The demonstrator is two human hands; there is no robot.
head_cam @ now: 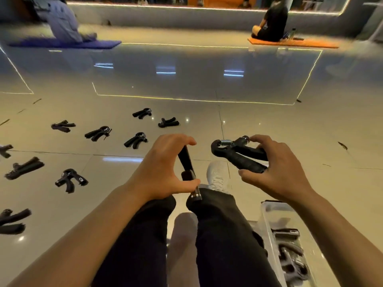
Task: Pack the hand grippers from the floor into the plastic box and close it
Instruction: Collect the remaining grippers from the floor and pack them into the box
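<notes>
Left hand (pixel 163 168) grips one black gripper (pixel 187 162) end-on at frame centre; right hand (pixel 275 166) pinches a second gripper (pixel 238 152) just right of it, both above the knees. Box (pixel 267 216) sits lower right, under the right forearm, lid off, some grippers inside. Loose grippers (pixel 135 140) scattered on floor (pixel 290 129) at left; floor right of the hands is bare.

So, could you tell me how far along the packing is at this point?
Partly done: a few grippers already lie in the plastic box. In hand: the left hand and right hand each hold one hand gripper. Left: about ten more on the floor, then closing the box.
</notes>
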